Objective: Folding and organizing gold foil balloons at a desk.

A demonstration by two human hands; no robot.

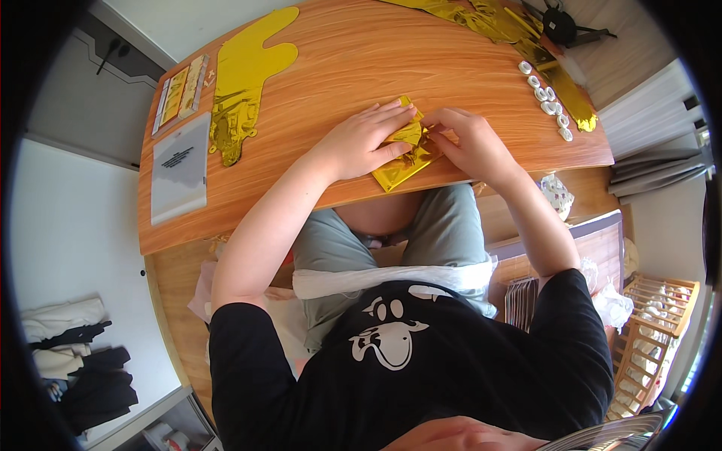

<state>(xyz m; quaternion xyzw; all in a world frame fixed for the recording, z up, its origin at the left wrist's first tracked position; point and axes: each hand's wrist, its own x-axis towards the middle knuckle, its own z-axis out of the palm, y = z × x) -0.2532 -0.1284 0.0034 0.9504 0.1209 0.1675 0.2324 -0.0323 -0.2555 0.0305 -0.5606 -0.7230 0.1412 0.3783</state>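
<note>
A piece of shiny gold foil [398, 174], folded or layered, lies at the table's near edge in front of me. My left hand [353, 141] rests on it with the fingers stretched out, pressing it against the wood. At the foil's right side my right hand [475, 144] is closed, thumb and fingertips pinching its edge. The fingers partly cover the foil, so its full shape is hidden.
On the wooden table [338, 79], a larger gold foil sheet [256, 56], a clear plastic sleeve [180, 177] and a flat box [180, 94] lie left. Several small white pieces [550, 94] and gold foil strips [560, 79] lie right. White material [391, 280] spans my lap.
</note>
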